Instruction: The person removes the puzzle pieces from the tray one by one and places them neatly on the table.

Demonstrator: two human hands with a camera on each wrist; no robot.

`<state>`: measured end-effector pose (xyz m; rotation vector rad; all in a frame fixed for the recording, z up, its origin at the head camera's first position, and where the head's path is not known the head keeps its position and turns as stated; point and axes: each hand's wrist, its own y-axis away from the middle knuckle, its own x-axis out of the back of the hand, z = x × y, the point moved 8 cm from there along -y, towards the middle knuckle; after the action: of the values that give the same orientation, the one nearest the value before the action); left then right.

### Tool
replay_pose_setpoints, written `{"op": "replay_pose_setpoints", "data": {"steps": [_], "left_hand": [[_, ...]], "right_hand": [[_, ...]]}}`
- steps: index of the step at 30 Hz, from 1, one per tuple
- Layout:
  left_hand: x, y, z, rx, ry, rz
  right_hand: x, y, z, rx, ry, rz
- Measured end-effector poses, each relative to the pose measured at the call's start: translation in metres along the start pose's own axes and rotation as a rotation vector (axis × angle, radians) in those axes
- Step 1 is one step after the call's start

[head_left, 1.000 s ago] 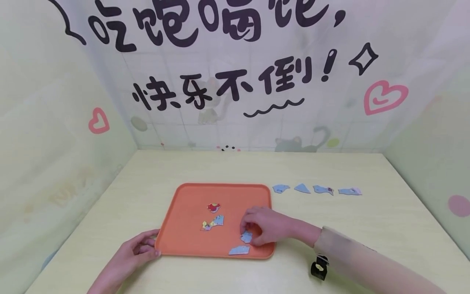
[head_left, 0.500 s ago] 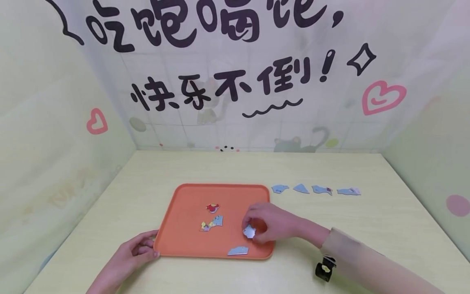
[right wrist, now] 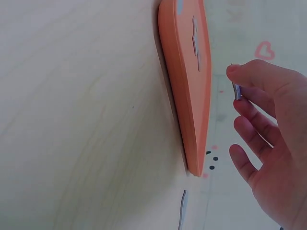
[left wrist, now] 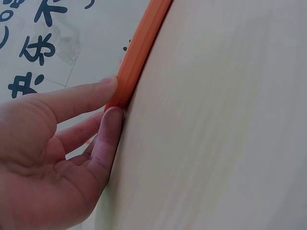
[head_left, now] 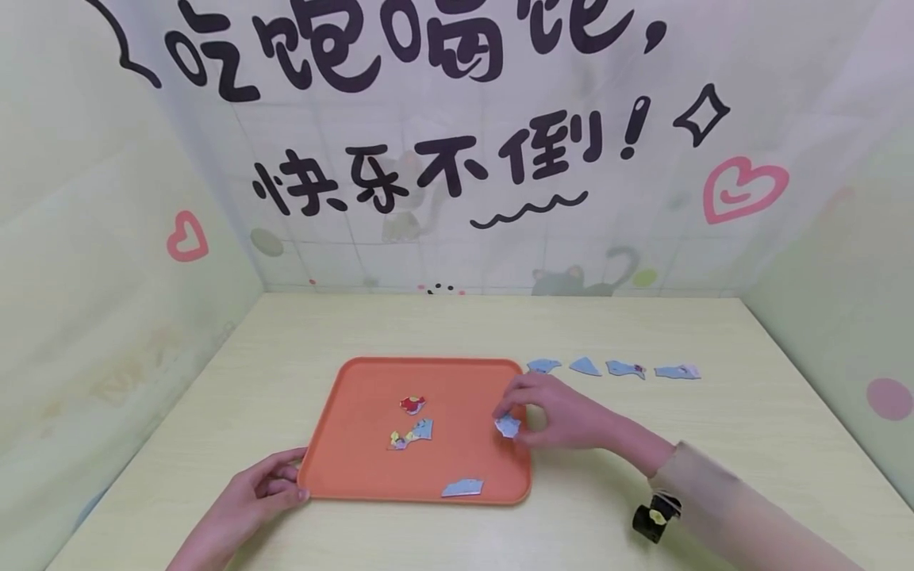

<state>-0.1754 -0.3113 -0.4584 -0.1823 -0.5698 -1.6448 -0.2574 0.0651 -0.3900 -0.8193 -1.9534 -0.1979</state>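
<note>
My right hand (head_left: 560,414) pinches a light blue jigsaw piece (head_left: 507,427) between thumb and fingertips, raised over the right part of the orange tray (head_left: 371,476). In the right wrist view, this piece (right wrist: 236,89) appears edge-on, and the lower fingers are loosely bent. The left hand (head_left: 260,488) grips the tray's near left corner, with thumb and fingers against the rim in the left wrist view. On the tray lie a red piece (head_left: 412,404), a joined blue and yellow piece (head_left: 421,430) and a long blue piece (head_left: 462,488) by the front rim.
Beyond the tray's right side, several blue pieces stand in a row: one partly behind my hand (head_left: 544,365), a triangular piece (head_left: 585,365), and two longer pieces (head_left: 677,372) further right. Printed cloth walls (head_left: 400,262) enclose the pale wooden table (head_left: 614,325).
My right hand has lifted the light blue piece off the tray's front right area and carried it up and right, toward the right rim. The left hand stays at the corner.
</note>
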Motion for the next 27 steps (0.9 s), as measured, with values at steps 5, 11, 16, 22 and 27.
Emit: {"op": "replay_pose_setpoints", "data": {"steps": [5, 11, 16, 22, 27], "left_hand": [[0.000, 0.000, -0.001, -0.002, -0.007, 0.002], [0.000, 0.001, -0.001, 0.006, -0.012, 0.003], [0.000, 0.000, -0.002, 0.014, -0.012, 0.004], [0.000, 0.000, -0.002, 0.021, 0.005, -0.001], [-0.001, 0.001, -0.002, 0.024, 0.015, -0.003]], "right_hand": [[0.010, 0.006, 0.008, 0.038, 0.014, 0.059], [0.016, 0.013, 0.020, -0.002, 0.024, 0.089], [0.016, 0.019, 0.029, -0.044, 0.028, 0.088], [0.015, 0.024, 0.036, -0.071, 0.025, 0.079], [0.014, 0.026, 0.040, -0.087, 0.020, 0.074]]}}
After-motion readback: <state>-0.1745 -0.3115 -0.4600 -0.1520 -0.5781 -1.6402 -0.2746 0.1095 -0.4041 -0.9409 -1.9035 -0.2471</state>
